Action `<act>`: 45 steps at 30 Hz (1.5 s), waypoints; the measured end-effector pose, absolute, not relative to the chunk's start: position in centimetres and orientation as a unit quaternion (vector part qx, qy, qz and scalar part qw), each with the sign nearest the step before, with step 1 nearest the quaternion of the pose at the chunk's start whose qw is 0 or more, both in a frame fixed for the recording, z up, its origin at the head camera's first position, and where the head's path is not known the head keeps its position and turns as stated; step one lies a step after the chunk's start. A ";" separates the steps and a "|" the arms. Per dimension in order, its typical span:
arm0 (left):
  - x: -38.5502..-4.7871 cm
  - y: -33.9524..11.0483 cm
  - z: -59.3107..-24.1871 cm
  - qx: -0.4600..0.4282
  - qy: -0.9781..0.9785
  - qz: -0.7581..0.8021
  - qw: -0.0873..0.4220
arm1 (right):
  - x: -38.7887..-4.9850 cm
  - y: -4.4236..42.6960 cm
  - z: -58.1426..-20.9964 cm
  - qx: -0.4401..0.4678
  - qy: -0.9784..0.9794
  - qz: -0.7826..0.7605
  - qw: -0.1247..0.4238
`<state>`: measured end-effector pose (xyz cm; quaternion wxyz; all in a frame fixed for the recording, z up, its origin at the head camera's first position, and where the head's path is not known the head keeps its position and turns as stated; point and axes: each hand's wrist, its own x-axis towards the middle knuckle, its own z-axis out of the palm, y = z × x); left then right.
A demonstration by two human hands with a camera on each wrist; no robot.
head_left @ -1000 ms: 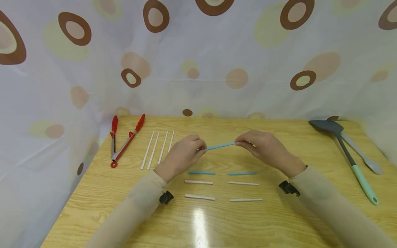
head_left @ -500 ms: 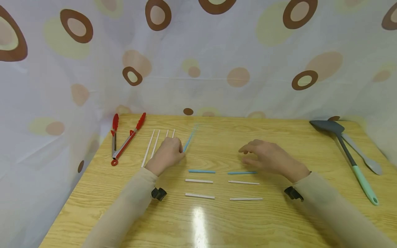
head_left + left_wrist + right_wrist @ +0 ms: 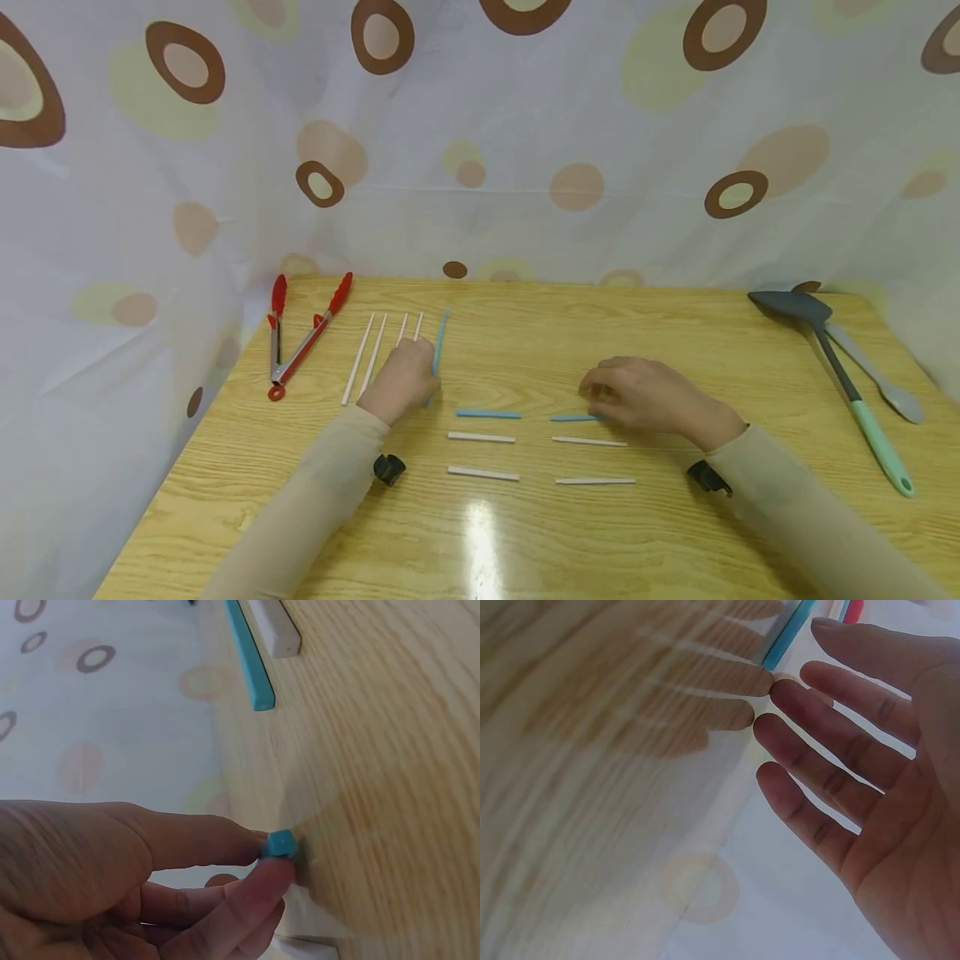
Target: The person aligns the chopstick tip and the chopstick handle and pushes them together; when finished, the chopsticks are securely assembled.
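The left hand [image 3: 402,380] had swung its pinched blue stick [image 3: 440,342] beside the white sticks [image 3: 359,358], extending their row; the right hand [image 3: 647,397] hung unclenched.

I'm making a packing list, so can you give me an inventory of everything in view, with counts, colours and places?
cloth: 1, white with brown, peach and yellowish shapes, behind the table
table: 1, yellowish wood, under everything
tongs: 1, red and silver, far left
white sticks: 8, white, four pointing away beside the tongs, four in two crosswise rows at centre
blue sticks: 3, blue, two crosswise beyond those rows, one pointing away at left centre
turner: 1, dark grey with mint handle, right
spoon: 1, grey, beside the turner
sleeves: 2, cream, on both arms
wrist clips: 2, black, at the wrists
left hand: 1, left centre, third blue stick in its grip
right hand: 1, right centre, by a crosswise blue stick
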<state>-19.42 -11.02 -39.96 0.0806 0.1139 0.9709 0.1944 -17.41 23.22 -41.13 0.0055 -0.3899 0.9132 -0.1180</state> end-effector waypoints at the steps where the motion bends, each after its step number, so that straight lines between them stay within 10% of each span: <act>1: -19.4 -11.1 -40.0 0.112 0.972 0.193 0.079 | -17.4 23.2 -41.1 -0.392 0.912 -0.121 0.005; 45: -19.2 -12.0 -39.0 0.106 0.974 0.158 0.123 | -16.8 22.9 -41.7 -0.441 0.881 -0.172 0.018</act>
